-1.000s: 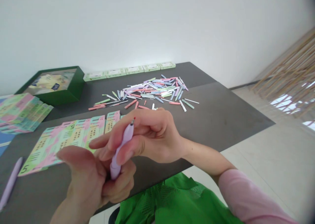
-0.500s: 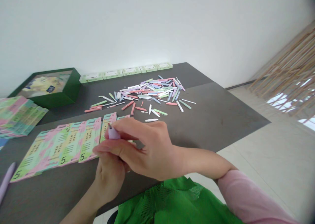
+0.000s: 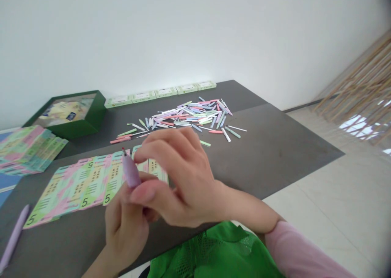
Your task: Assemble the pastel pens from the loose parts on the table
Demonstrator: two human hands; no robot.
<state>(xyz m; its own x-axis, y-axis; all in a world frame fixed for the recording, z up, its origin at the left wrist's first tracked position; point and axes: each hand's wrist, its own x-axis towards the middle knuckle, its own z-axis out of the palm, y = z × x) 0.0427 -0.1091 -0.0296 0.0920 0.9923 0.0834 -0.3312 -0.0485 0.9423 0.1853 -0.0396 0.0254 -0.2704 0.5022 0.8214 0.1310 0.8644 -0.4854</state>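
A light purple pen [image 3: 130, 171] points up and away, its reddish tip bare. My left hand [image 3: 130, 225] is closed around the pen's lower part, most of its fingers hidden behind my right hand. Just right of the pen, my right hand [image 3: 187, 184] is open, with thumb and forefinger spread apart. Its thumb lies close to the barrel; I cannot tell whether they touch. Beyond my hands, a row of overlapping pink and green printed cards [image 3: 73, 184] lies on the dark table [image 3: 259, 147]. Another purple pen [image 3: 15, 237] rests at the left edge.
Pastel pen parts [image 3: 189, 114] lie heaped at mid-table, with several scattered in front. A green box [image 3: 94, 115] holding packaged items stands back left, beside stacked cards [image 3: 36, 149]. Pale green boxes [image 3: 143, 96] line the wall. Wooden sticks [image 3: 360, 86] are off to the right.
My right hand has opened from its pinch on the pen, forefinger and thumb parting. The pen now sits more upright in my left hand. The view has shifted slightly.
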